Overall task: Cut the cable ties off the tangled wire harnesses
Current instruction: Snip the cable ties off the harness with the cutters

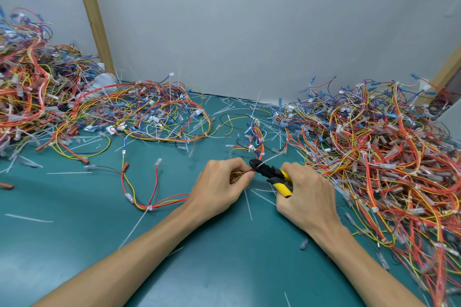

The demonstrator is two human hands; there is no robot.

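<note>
Both hands are working close together at the middle of the green table [99, 244]. The left hand [222, 182] pinches a thin bundle of red and yellow wires, part of a wire harness [258, 132], between thumb and fingertips. The right hand [306, 189] is wrapped round the yellow handles of a pair of cutters [268, 171].

The cutters' black nose points up and to the left, ending just beside the left fingertips. The cable tie [270, 158] sits right at that nose, and its pale tail slants away up and to the right over the tool. The harness runs away from the person toward the wall, roughly crosswise to the cutters. I cannot tell whether the tie's band is already between the blades. The gap between blade tips and left fingertips is what I would watch, since the cut lands right by them.

A second tie [149, 207] binds the same harness further left, nearer the left arm. Big wire piles lie left [37, 82] and right [386, 157].
</note>
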